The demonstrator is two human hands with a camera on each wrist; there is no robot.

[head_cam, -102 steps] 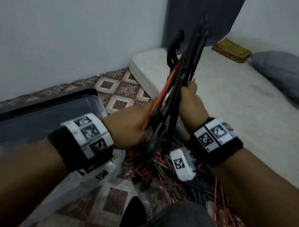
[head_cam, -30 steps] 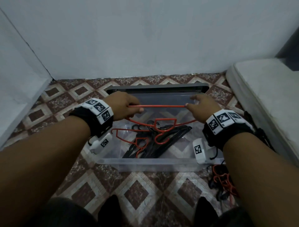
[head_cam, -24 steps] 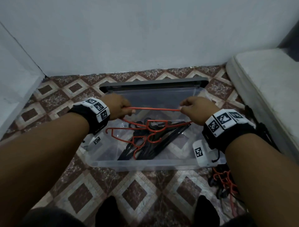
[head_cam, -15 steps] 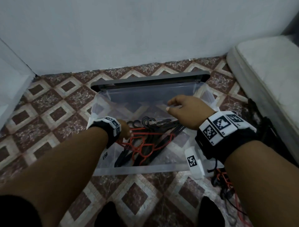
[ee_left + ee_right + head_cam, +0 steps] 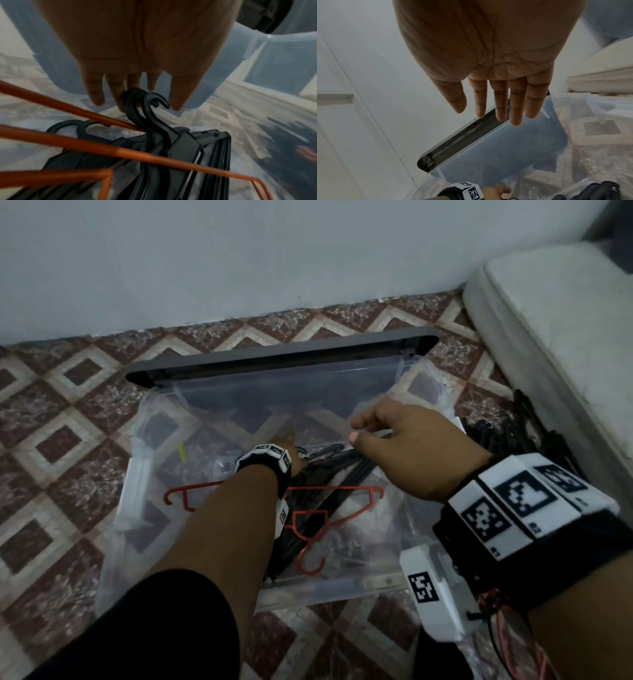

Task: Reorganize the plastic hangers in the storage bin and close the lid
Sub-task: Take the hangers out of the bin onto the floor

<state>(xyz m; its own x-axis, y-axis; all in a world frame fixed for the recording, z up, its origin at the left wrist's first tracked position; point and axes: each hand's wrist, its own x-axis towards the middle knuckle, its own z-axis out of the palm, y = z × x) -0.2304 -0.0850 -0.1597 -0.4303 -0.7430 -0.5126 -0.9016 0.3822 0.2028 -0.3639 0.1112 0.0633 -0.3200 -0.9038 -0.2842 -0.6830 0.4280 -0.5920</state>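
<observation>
**Left hand down among the hangers, right hand hovering above the bin**

A clear plastic storage bin sits on the patterned tile floor, its dark-rimmed lid standing open along the far edge near the white wall. Inside lie black hangers in a bundle and orange-red hangers across them. The left hand reaches deep into the bin, fingers straight and spread, their tips at the black hanger hooks; it grips nothing that can be seen. The right hand hangs over the bin's right side with fingers extended and loosely together, holding nothing. More black and red hangers lie heaped on the floor outside the bin, beside a pale mattress.
</observation>
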